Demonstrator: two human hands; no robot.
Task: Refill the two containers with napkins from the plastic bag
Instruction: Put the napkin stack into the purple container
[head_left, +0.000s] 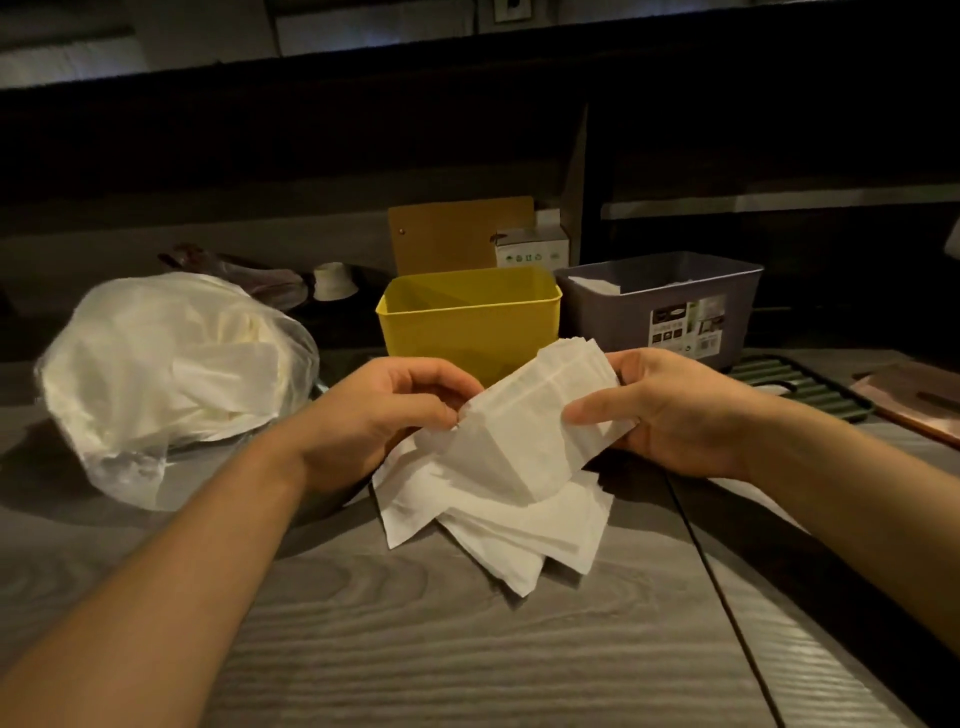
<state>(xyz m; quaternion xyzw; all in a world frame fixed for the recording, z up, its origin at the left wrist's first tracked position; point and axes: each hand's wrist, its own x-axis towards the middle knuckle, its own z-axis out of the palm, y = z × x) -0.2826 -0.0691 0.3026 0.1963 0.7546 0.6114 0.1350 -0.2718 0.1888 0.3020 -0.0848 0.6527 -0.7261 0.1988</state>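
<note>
Napkins fill both of my hands right now: a thick white stack (540, 415) held tilted above the grey wood-grain worktop (467, 649). My right hand (675, 410) has its grip closed around the stack's right end, thumb across the near face and fingers curled behind the far edge. My left hand (395, 410) pinches the stack's left edge, thumb and fingertips pressed together on the paper. Under the held stack lies a loose fan of more napkins (498, 525), spread flat on the worktop, its corners pointing toward me.

Just beyond my hands stands the yellow container (467, 322), upright and open at the top; from this angle I cannot tell what is inside it. Just beside it, to the right, is the grey container (660, 306), with a printed label on its front wall and some white paper showing above its rim at the left inner corner. To the left of my left forearm sits the clear plastic bag (171, 379), bulging with white napkins, its mouth crumpled toward me.

Behind the yellow container a brown board (457, 234) leans upright, with a small white carton (532, 249) next to it. A dark ribbed mat (795, 384) lies on the right, near the grey container, and a copper-coloured tray (919, 400) lies past it at the edge of view.
</note>
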